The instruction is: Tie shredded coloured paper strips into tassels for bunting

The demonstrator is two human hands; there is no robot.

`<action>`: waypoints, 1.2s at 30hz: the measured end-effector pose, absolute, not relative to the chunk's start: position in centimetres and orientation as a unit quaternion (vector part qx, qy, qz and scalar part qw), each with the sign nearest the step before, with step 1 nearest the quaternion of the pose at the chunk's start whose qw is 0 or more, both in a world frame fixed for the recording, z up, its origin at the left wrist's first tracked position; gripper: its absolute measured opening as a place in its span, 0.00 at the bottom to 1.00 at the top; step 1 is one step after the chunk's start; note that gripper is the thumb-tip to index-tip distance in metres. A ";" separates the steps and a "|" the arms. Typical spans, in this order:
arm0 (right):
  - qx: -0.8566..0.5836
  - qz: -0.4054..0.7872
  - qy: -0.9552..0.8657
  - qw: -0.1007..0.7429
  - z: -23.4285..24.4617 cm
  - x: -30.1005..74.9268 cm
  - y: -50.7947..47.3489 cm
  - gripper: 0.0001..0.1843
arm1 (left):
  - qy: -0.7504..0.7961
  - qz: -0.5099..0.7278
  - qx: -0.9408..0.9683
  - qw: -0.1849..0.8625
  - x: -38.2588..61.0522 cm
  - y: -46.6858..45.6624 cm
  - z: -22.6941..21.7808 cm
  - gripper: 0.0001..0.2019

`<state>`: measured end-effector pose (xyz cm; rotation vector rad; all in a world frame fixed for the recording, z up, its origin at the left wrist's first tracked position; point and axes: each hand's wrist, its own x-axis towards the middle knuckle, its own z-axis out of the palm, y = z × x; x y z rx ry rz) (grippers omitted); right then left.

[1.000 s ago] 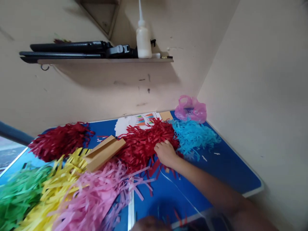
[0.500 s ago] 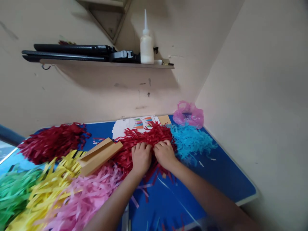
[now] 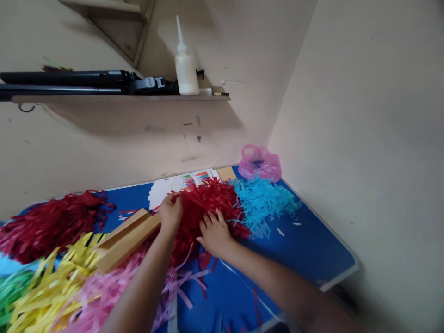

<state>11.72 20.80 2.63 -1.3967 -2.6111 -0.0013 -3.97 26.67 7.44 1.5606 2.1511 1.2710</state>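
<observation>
A fluffy heap of red paper fringe [image 3: 222, 196] lies on the blue table [image 3: 305, 249], spread beneath both hands. My left hand [image 3: 171, 213] is closed on some of the red strips at the heap's left side, pulling them up a little. Fingers apart, my right hand [image 3: 214, 232] rests on the front of the same heap. Just left of my left hand is a folded brown cardboard strip [image 3: 128, 238]. Bright blue shredded paper [image 3: 263, 203] touches the red heap on its right.
Pink [image 3: 104, 289], yellow [image 3: 55, 277] and green paper fringe [image 3: 14, 291] cover the left front. Another red bundle [image 3: 55, 222] sits at the far left. A pink plastic bag [image 3: 260, 163] lies in the corner. Above, a shelf [image 3: 121, 98] holds a white nozzle bottle [image 3: 187, 71].
My left hand has moved left and up, away from my right hand, drawing red strips with it. My right hand has spread its fingers. The view has turned slightly right.
</observation>
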 end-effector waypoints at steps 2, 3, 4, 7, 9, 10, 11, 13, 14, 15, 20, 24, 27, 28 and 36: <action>-0.477 0.002 -0.877 0.064 2.2 11.2 20.8 0.31 | 0.729 0.462 0.502 0.060 -5.1 26.9 8.4 0.14; -0.480 0.004 -0.876 0.055 2.0 11.0 20.8 0.30 | 0.729 0.475 0.492 0.035 -5.6 26.9 9.2 0.14; -0.482 0.007 -0.875 0.050 1.9 10.8 20.9 0.30 | 0.727 0.489 0.482 0.010 -6.0 26.8 10.2 0.14; -0.482 0.017 -0.874 0.056 2.1 10.5 21.5 0.30 | 0.712 0.530 0.456 -0.069 -6.9 25.8 14.0 0.16; -0.483 0.026 -0.873 0.061 2.8 10.6 22.0 0.30 | 0.692 0.555 0.446 -0.118 -7.1 24.4 16.6 0.17; -0.484 0.030 -0.872 0.063 3.3 10.9 22.1 0.30 | 0.681 0.556 0.454 -0.145 -7.1 23.4 17.6 0.17; -0.483 0.033 -0.872 0.068 3.9 11.3 21.8 0.29 | 0.666 0.541 0.483 -0.173 -7.1 22.2 18.2 0.17; -0.466 0.047 -0.878 0.103 5.2 12.6 20.3 0.27 | 0.602 0.476 0.600 -0.226 -7.0 19.6 18.3 0.17; -0.453 0.064 -0.880 0.129 5.7 13.4 18.9 0.24 | 0.553 0.433 0.670 -0.240 -6.9 18.1 17.6 0.17; -0.437 0.092 -0.880 0.158 6.0 14.2 17.2 0.21 | 0.501 0.391 0.734 -0.240 -6.7 16.6 16.6 0.17; -0.385 0.379 -0.813 0.218 5.5 16.5 8.3 0.15 | 0.443 0.311 0.831 -0.131 -4.1 10.2 8.8 0.22; -0.352 0.632 -0.613 0.317 3.5 15.2 5.7 0.29 | 0.465 0.302 0.826 -0.103 -2.1 7.6 4.5 0.21; -0.328 0.708 -0.459 0.426 2.2 15.4 5.9 0.35 | 0.465 0.282 0.831 -0.115 -1.5 6.8 3.0 0.19; -0.331 0.708 -0.428 0.454 2.0 16.1 6.1 0.33 | 0.463 0.276 0.834 -0.118 -1.4 6.6 2.7 0.19; -0.678 0.166 -0.430 0.572 4.4 26.9 6.2 0.28 | 0.477 0.239 0.844 -0.055 0.4 5.1 0.7 0.22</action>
